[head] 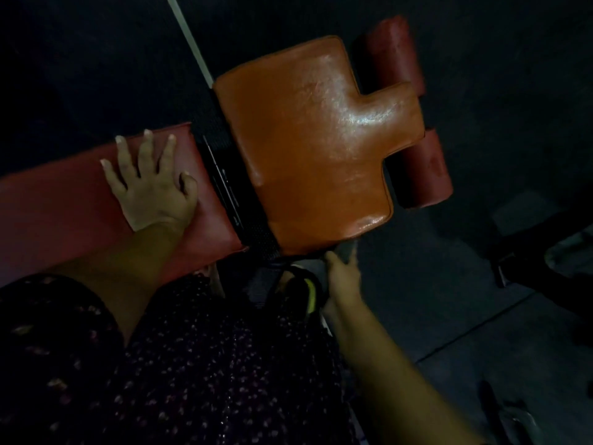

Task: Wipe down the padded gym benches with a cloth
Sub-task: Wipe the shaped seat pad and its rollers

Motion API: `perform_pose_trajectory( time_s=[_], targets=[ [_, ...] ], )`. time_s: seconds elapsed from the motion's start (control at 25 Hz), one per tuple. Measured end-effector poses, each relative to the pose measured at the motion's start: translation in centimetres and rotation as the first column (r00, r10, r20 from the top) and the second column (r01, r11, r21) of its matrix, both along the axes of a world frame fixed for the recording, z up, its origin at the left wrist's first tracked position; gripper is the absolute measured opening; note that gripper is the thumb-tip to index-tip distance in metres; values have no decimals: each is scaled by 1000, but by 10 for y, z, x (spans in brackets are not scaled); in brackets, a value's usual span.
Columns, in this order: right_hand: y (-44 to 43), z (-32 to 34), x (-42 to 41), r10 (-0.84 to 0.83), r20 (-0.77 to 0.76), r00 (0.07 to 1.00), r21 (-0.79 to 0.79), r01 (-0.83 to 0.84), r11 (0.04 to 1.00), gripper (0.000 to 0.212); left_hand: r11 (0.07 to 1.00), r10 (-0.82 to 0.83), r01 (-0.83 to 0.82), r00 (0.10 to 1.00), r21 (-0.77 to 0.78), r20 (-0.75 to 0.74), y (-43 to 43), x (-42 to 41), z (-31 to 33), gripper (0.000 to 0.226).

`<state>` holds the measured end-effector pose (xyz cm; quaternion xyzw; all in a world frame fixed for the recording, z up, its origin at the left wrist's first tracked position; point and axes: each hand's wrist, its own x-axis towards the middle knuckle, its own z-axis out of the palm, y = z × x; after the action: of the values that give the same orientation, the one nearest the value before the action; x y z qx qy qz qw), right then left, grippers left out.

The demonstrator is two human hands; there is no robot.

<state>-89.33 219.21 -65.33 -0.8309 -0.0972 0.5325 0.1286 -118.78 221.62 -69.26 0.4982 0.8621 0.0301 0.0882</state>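
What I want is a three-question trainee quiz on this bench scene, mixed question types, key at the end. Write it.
1. True or false: the left grip rests flat, fingers spread, on the red pad.
2. The right grip is nearest which part of the orange pad? A) its near edge B) its far notch C) its shiny middle
3. Fill in: beyond the orange pad lie ___ dark red rollers.
Key: 1 true; 2 A; 3 two.
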Motion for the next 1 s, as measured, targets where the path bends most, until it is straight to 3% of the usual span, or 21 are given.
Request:
perform_pose_trajectory(
  time_s=[0.08,0.16,0.4,0.48,0.6,0.76,0.84,0.88,0.92,0.96,1.0],
  targets=[
    [-35,1,-47,-89,-209,974,-23,86,996,85,1000,-2,2,1000,-5,-1,0,0,0,61],
    [-37,12,-60,-191,-280,941,-6,197,980,63,1000,-4,4,1000,5,-17,0,-1,1,60],
    [34,2,24,-382,-192,904,219,419,881,50,996,-84,85,996,-7,13,-2,-3,-1,56],
    [29,9,5,-405,-181,896,162,433,887,72,993,-114,114,993,25,25,-3,-4,-2,50],
    [-24,1,-51,-210,-91,974,72,216,974,80,975,-212,206,975,88,72,-5,-6,-1,41],
    [-55,32,-117,53,-248,967,106,-27,994,52,930,-357,340,925,138,130,-6,-9,6,43],
    [-43,29,-115,222,-141,965,191,-194,962,65,833,-552,531,818,155,161,-10,-13,9,52],
    [-33,33,-111,325,-35,945,202,-312,929,71,706,-708,689,685,164,171,-14,-14,9,54],
    [-29,33,-105,473,68,879,197,-476,857,73,540,-841,827,522,155,140,-19,-16,6,54],
    [-29,38,-102,692,186,697,187,-717,672,72,401,-914,909,389,111,115,-23,-18,4,53],
    [-35,40,-96,877,302,375,97,-927,363,72,336,-940,939,330,69,91,-26,-23,2,54]
  ],
)
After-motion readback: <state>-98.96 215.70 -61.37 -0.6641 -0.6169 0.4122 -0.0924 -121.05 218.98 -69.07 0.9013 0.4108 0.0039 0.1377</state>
